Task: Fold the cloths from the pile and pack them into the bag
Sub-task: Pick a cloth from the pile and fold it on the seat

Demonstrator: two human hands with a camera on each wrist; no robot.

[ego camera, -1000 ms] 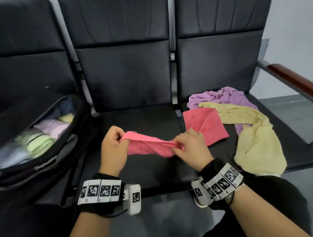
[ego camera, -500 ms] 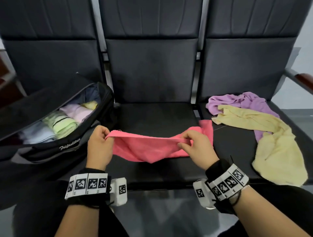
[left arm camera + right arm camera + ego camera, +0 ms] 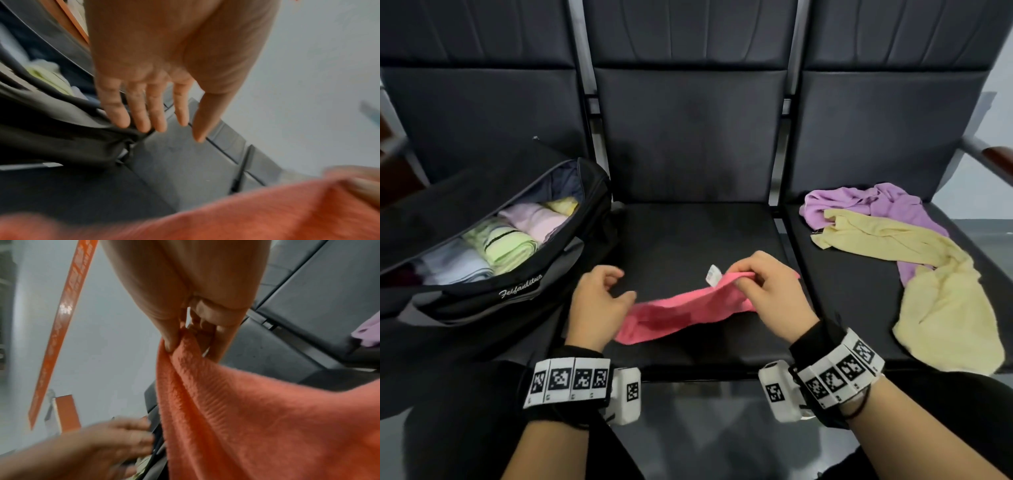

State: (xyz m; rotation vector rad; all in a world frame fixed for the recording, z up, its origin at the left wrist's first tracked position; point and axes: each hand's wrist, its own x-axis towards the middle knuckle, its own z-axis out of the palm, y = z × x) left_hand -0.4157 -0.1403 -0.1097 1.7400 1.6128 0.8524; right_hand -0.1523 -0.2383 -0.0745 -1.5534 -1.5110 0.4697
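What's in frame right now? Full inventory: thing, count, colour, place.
pink cloth: 1, pink, over the middle seat, one end pinched and lifted, white tag at that end
yellow cloth: 1, pale yellow, unfolded on the right seat, partly over the purple one
purple cloth: 1, lilac, crumpled at the back of the right seat
bag: 1, black, open on the left seat
folded cloths: several, pale blue, green, pink, yellow, in a row inside the bag
seats: 3, black, in a row
armrest: 1, brown, far right
left hand: open, holds nothing, beside the cloth's low end
right hand: pinches the pink cloth
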